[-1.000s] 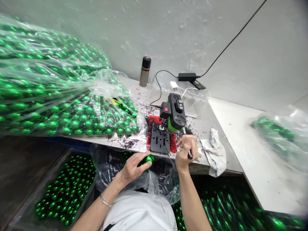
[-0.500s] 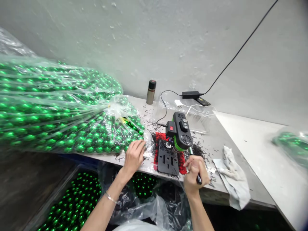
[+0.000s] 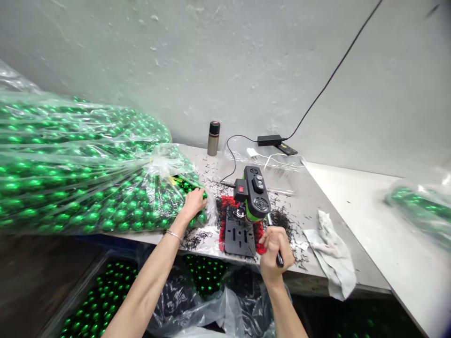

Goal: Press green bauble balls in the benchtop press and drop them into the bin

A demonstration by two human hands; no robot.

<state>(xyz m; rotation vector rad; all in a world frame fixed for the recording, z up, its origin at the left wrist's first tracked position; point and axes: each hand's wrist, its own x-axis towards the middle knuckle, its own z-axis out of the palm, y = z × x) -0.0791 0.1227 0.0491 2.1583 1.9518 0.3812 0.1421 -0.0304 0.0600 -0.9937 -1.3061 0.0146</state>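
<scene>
The left hand (image 3: pixel 195 203) reaches into the bag of green balls (image 3: pixel 141 188) along the table's (image 3: pixel 299 206) front edge, its grasp unclear. The right hand (image 3: pixel 277 251) clenches the handle (image 3: pixel 279 259) beside the black machine (image 3: pixel 256 195). Bare table lies between machine and cloth (image 3: pixel 331 253).

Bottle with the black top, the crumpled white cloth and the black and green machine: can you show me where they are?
Bottle (image 3: pixel 213 142), head view: upper part of its body.
White cloth (image 3: pixel 333 257), head view: middle of its fabric.
Machine (image 3: pixel 257 195), head view: middle of its black top.
</scene>
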